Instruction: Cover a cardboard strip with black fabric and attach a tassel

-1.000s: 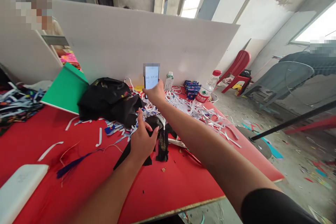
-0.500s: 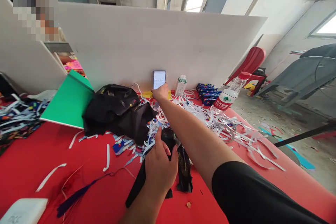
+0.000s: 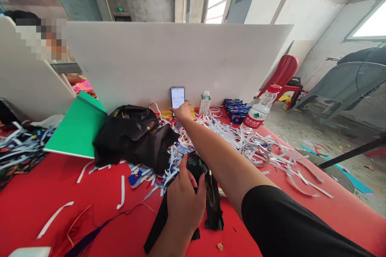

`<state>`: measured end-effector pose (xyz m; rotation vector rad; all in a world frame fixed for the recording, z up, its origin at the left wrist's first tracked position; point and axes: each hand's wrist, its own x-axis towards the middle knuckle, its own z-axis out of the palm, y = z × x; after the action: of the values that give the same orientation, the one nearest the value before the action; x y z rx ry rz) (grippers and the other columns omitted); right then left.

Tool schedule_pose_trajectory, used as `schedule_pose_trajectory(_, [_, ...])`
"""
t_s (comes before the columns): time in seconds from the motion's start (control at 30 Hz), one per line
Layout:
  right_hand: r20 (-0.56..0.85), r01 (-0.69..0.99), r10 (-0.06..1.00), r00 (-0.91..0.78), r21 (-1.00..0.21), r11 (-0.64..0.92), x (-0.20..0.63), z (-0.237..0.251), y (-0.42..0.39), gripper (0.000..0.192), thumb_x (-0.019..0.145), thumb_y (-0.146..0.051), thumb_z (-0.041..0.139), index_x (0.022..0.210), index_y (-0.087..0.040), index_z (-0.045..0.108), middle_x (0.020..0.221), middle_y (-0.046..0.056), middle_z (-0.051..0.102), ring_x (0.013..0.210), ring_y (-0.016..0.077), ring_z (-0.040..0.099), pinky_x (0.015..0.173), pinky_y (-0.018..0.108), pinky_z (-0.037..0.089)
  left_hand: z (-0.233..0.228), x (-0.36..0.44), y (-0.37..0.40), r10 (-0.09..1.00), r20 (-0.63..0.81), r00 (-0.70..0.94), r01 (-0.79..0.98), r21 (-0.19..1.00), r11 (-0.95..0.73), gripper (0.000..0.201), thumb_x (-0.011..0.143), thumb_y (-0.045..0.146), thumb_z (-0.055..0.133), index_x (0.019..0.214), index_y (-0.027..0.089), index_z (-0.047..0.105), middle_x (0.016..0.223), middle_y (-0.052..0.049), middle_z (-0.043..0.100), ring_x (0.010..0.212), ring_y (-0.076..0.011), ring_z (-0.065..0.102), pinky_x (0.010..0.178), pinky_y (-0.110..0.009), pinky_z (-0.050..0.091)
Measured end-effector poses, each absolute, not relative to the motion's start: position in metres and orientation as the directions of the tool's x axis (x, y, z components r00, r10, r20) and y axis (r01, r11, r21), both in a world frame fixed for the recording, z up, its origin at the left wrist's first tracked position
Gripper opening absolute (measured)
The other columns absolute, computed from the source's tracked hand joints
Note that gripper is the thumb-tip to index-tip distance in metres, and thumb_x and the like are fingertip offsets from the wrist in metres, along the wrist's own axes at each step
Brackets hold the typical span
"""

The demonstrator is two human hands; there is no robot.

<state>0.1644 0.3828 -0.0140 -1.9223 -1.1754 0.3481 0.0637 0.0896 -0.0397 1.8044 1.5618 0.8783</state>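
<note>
My right hand (image 3: pixel 182 111) reaches far forward to a phone (image 3: pixel 178 94) that stands upright against the white board. Its thumb and fingers sit at the two sides of the phone's lower end; the screen shows a running timer. Closer in, my left hand (image 3: pixel 186 200) lies over black cloth pieces (image 3: pixel 214 204), index finger and thumb apart with a gap between them. Its other fingers are partly hidden. A small printed pattern shows on the black cloth just beyond it. Left of the hands lies a larger heap of black cloth (image 3: pixel 132 136).
A white board (image 3: pixel 181 56) closes off the table's back. White paper strips (image 3: pixel 223 128), a carton (image 3: pixel 205 102), a stack of blue packets (image 3: pixel 237 110) and a water bottle (image 3: pixel 259 110) stand right. Left are a green panel (image 3: pixel 75 128) and a purple tassel (image 3: pixel 90 239). Another person sits beyond.
My right hand has spread its thumb and fingers to the phone's sides. The view has tilted up a little. My left hand stays over the black cloth.
</note>
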Motion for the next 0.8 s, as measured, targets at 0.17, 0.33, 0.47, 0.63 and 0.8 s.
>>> schedule_pose_trajectory(0.17, [0.177, 0.583, 0.855, 0.488, -0.795, -0.168, 0.166, -0.004, 0.368, 0.045, 0.103, -0.04, 0.072, 0.142, -0.018, 0.063, 0.145, 0.013, 0.064, 0.125, 0.0307, 0.067, 0.105, 0.054, 0.059, -0.034, 0.063, 0.091, 0.988, 0.093, 0.124, 0.622, 0.768, -0.15, 0.062, 0.1, 0.046, 0.052, 0.156, 0.021, 0.043, 0.08, 0.001, 0.069, 0.072, -0.024, 0.072, 0.066, -0.034, 0.044])
schedule_pose_trajectory(0.33, [0.273, 0.587, 0.89, 0.365, -0.809, 0.008, 0.177, 0.028, 0.315, 0.08, 0.098, -0.045, 0.074, 0.16, -0.007, 0.041, 0.161, 0.028, 0.051, 0.152, 0.038, 0.048, 0.126, 0.055, 0.039, -0.026, 0.062, 0.09, 0.961, 0.167, 0.22, 0.756, 0.593, -0.276, 0.037, 0.107, 0.039, 0.046, 0.136, 0.02, 0.06, 0.077, -0.002, 0.071, 0.072, -0.024, 0.074, 0.064, -0.032, 0.048])
schedule_pose_trajectory(0.47, [0.405, 0.577, 0.889, 0.215, -0.787, 0.218, 0.21, 0.038, 0.183, 0.06, 0.102, -0.04, 0.063, 0.157, -0.027, 0.044, 0.151, 0.012, 0.065, 0.142, 0.0255, 0.061, 0.119, 0.044, 0.05, -0.013, 0.061, 0.089, 0.915, 0.167, 0.368, 0.832, 0.38, -0.404, 0.037, 0.11, 0.034, 0.04, 0.097, 0.022, 0.073, 0.086, -0.013, 0.077, 0.092, -0.03, 0.077, 0.077, -0.036, 0.052])
schedule_pose_trajectory(0.63, [0.53, 0.755, 0.847, -0.048, -0.535, 0.378, 0.252, -0.014, -0.019, 0.036, 0.1, -0.034, 0.065, 0.135, -0.039, 0.062, 0.125, 0.012, 0.078, 0.116, 0.0346, 0.076, 0.094, 0.053, 0.063, 0.006, 0.058, 0.083, 0.904, 0.097, 0.416, 0.861, 0.278, -0.426, 0.046, 0.105, 0.05, 0.054, 0.096, 0.013, 0.08, 0.09, -0.022, 0.08, 0.099, -0.0405, 0.077, 0.081, -0.044, 0.054])
schedule_pose_trajectory(0.8, [0.569, 0.865, 0.796, -0.206, -0.275, 0.421, 0.249, -0.049, -0.08, 0.033, 0.098, -0.03, 0.066, 0.132, -0.029, 0.065, 0.13, 0.015, 0.077, 0.118, 0.0379, 0.074, 0.098, 0.061, 0.062, 0.011, 0.059, 0.076, 0.898, 0.005, 0.439, 0.865, 0.267, -0.424, 0.067, 0.089, 0.076, 0.066, 0.095, 0.01, 0.081, 0.099, -0.028, 0.08, 0.104, -0.0458, 0.077, 0.09, -0.05, 0.055])
